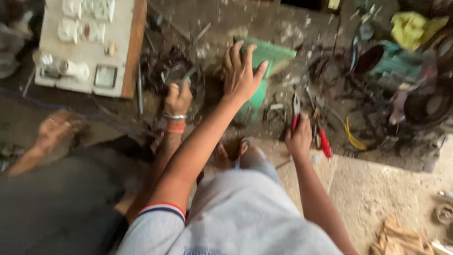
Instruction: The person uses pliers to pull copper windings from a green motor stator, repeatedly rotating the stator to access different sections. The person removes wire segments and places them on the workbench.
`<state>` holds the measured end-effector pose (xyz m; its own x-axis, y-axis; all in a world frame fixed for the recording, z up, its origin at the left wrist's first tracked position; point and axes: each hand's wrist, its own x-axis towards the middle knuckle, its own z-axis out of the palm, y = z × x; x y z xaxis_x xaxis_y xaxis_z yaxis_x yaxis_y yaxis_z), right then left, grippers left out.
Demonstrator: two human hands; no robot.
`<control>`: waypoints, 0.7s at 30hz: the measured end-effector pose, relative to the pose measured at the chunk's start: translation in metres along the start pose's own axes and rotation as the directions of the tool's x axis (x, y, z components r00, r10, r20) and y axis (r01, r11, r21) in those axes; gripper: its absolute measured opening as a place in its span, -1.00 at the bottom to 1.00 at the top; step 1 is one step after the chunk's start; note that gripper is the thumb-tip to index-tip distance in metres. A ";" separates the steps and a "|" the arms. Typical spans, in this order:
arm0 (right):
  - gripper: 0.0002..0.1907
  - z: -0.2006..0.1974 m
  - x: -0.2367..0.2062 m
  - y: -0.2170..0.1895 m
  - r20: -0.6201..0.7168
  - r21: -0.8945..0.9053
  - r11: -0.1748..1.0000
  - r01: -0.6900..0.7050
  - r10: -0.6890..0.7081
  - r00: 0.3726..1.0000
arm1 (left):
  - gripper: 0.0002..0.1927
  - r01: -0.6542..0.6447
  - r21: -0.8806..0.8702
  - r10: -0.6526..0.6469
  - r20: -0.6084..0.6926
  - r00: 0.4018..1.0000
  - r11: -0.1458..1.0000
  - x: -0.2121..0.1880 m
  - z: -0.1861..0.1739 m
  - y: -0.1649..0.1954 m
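My left hand (pixel 240 71) is stretched out over the dirty floor with its fingers spread, hovering at the edge of a green flat sheet (pixel 271 52). It holds nothing. My right hand (pixel 299 138) grips a pair of red-handled pliers (pixel 296 111) whose jaws point away from me. A second red-handled tool (pixel 323 141) lies just right of that hand. Another person's hand (pixel 178 97), with a metal bangle and an orange band at the wrist, is closed on a dark metal part among tangled wires (pixel 163 66).
A white switch panel on a wooden board (pixel 85 45) lies at the top left. A person in dark clothes sits at the left, one hand (pixel 54 128) on the floor. A yellow cloth (pixel 415 28), a teal housing (pixel 394 59), a yellow wire (pixel 351 137) and a stone slab (pixel 377 189) lie right.
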<state>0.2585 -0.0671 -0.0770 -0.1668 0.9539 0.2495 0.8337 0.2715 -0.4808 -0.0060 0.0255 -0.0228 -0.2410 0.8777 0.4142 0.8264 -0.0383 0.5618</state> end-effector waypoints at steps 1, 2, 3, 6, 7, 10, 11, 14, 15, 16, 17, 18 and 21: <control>-0.36 -0.003 0.002 -0.004 0.024 -0.005 0.999 -0.032 0.033 0.999 | -0.32 0.024 -0.017 -0.024 0.024 0.999 1.000 -0.009 -0.001 0.005; -0.34 -0.001 0.002 -0.001 0.015 0.000 1.000 -0.019 0.019 1.000 | -0.27 0.033 -0.031 -0.032 0.024 0.999 0.999 -0.011 0.000 0.009; -0.33 -0.001 0.003 0.001 -0.003 0.009 1.000 0.003 -0.003 1.000 | -0.22 0.008 0.026 -0.010 0.080 0.997 1.000 -0.013 0.000 0.012; -0.32 -0.005 0.004 0.002 0.090 0.042 0.999 -0.031 0.028 0.996 | -0.13 -0.042 0.128 0.014 0.211 0.977 0.991 -0.019 0.002 0.016; -0.32 -0.007 0.005 0.003 0.140 0.054 0.997 -0.057 0.049 0.989 | -0.13 -0.051 0.119 0.026 0.198 0.980 0.992 -0.019 0.002 0.016; -0.29 -0.009 0.009 0.007 0.100 0.062 0.996 0.064 -0.070 0.993 | -0.13 -0.032 0.112 0.010 0.193 0.981 0.993 -0.018 -0.001 0.015; -0.29 -0.008 0.010 0.008 0.132 0.063 0.997 0.052 -0.060 0.989 | -0.13 -0.018 0.115 -0.006 0.198 0.980 0.993 -0.017 -0.003 0.014; -0.27 -0.003 0.009 0.013 0.191 0.066 0.997 0.050 -0.062 0.980 | -0.08 0.080 0.168 -0.129 0.303 0.944 0.983 -0.008 -0.011 0.016; -0.24 0.000 0.008 0.015 0.165 0.070 0.993 0.093 -0.104 0.981 | -0.01 0.074 0.213 -0.137 0.300 0.944 0.974 -0.006 -0.014 0.017; -0.21 0.002 0.008 0.017 0.133 0.073 0.988 0.139 -0.148 0.980 | 0.07 0.063 0.257 -0.140 0.293 0.946 0.964 -0.003 -0.018 0.018; -0.23 0.005 0.008 0.019 0.119 0.118 0.982 0.148 -0.162 0.980 | 0.14 0.051 0.301 -0.142 0.287 0.947 0.952 -0.001 -0.021 0.021; -0.25 0.008 0.006 0.020 0.115 0.163 0.976 0.146 -0.165 0.980 | 0.20 0.083 0.331 -0.183 0.281 0.942 0.940 0.000 -0.025 0.023; -0.22 0.005 0.000 0.022 0.099 0.218 0.965 0.145 -0.169 0.981 | 0.30 0.183 0.368 -0.321 0.358 0.877 0.912 -0.005 -0.033 0.033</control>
<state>0.2743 -0.0606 -0.0923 -0.3568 0.9021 0.2427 0.6658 0.4278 -0.6113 0.0059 0.0038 0.0178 -0.2941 0.9530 -0.0735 0.8965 0.3017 0.3246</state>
